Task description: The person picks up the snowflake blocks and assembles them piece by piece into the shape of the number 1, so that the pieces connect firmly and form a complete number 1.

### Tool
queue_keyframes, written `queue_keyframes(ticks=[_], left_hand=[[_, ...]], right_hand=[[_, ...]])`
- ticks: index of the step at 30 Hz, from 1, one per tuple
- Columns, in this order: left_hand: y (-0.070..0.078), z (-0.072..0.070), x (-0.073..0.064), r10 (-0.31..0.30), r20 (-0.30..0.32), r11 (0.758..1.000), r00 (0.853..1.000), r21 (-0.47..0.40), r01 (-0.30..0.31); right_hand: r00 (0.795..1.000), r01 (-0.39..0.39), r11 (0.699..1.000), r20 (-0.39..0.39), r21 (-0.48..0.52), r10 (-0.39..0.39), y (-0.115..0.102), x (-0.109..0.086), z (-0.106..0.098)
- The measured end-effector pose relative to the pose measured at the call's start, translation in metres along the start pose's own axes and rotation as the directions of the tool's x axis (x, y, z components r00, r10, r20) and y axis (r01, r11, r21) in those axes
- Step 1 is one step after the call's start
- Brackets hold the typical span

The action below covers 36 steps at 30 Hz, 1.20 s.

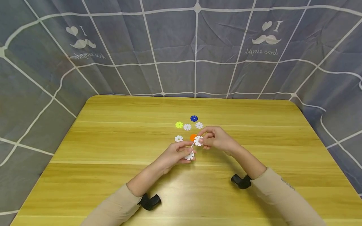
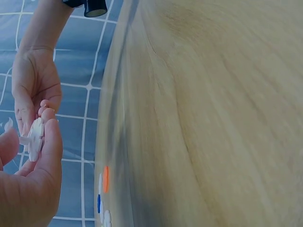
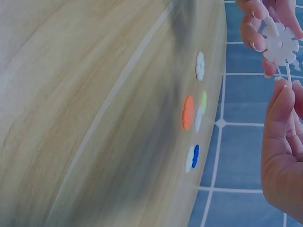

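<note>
My left hand [image 1: 173, 153] pinches a white notched disc [image 1: 189, 156] between thumb and fingers. Another white piece [image 1: 193, 145], seen nearly edge-on, stands against it at an angle. To its upper right, my right hand [image 1: 217, 139] pinches a white notched disc [image 1: 198, 141] by thumb and fingertips. In the right wrist view, the right hand's disc [image 3: 289, 74] appears edge-on, close below the left hand's disc [image 3: 280, 45]. Whether these two touch I cannot tell. An orange disc [image 1: 193, 137] lies on the table just behind the hands, partly covered.
On the wooden table [image 1: 113, 150] beyond the hands lie a blue disc [image 1: 194, 118], a yellow-green disc [image 1: 179, 125] and several white discs [image 1: 178, 138]. Black wrist-worn devices [image 1: 150, 201] sit at both cuffs. A grey gridded cloth [image 1: 175, 47] hangs behind the table.
</note>
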<state>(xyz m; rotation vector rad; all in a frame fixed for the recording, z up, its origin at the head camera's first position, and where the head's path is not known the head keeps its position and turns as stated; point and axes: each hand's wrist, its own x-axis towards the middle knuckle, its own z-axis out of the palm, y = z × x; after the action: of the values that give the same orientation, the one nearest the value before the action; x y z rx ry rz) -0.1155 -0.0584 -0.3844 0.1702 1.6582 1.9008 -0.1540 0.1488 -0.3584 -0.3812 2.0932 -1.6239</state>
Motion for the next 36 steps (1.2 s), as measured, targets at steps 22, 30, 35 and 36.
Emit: queue_keyframes(ticks=[22, 30, 35, 36], left_hand=[[-0.001, 0.002, -0.007, 0.055, 0.001, 0.998, 0.998, 0.017, -0.055], [0.0, 0.004, -0.008, 0.105, -0.011, 0.994, 0.994, 0.034, -0.104], [-0.001, 0.006, -0.008, 0.104, -0.039, 0.994, 0.994, 0.026, -0.103], [-0.002, 0.006, -0.008, 0.104, -0.045, 0.994, 0.994, 0.021, -0.103]], right_hand=[[0.981, 0.11, 0.989, 0.172, -0.103, -0.091, -0.01, -0.005, 0.005], [0.983, 0.12, 0.988, 0.148, -0.095, -0.105, -0.013, -0.006, 0.008], [0.986, 0.121, 0.987, 0.13, -0.101, -0.108, -0.013, -0.005, 0.013], [0.987, 0.118, 0.988, 0.124, -0.099, -0.105, -0.012, -0.004, 0.013]])
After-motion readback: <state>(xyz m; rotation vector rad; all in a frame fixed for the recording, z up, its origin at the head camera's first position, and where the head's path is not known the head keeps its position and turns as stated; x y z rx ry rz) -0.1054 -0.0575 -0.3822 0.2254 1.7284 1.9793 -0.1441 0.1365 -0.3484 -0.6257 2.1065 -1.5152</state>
